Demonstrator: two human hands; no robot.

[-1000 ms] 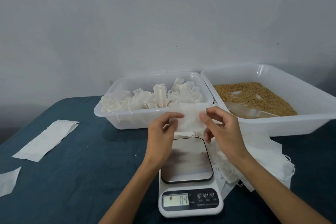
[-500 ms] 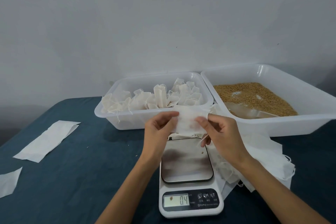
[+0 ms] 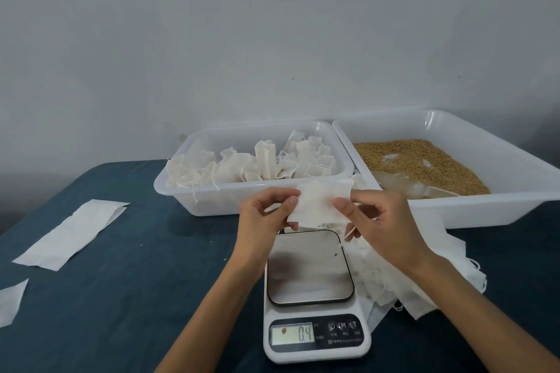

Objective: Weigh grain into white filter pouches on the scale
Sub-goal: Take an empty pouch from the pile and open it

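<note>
Above the far edge of the scale (image 3: 315, 297), we hold one empty white filter pouch (image 3: 318, 203) in the air between our two hands. Our left hand (image 3: 263, 215) pinches the pouch's left edge, thumb and curled fingers clamped on the fabric; our right hand (image 3: 381, 221) pinches the right edge the same way, the thumb on the near face. The scale's steel platter carries only a stray kernel near its right rim, and the display (image 3: 292, 335) shows 0.4. Just beyond our hands sits a white tray (image 3: 212, 200) crowded with filled, gathered pouches (image 3: 257, 166). Touching its right side, a larger tray (image 3: 485, 209) holds the grain (image 3: 415, 160). A heap of flat empty pouches (image 3: 394, 278) lies to the right of the scale, partly under our right forearm. Two loose white sheets (image 3: 69, 236) rest on the blue tablecloth (image 3: 121, 297) at far left.
</note>
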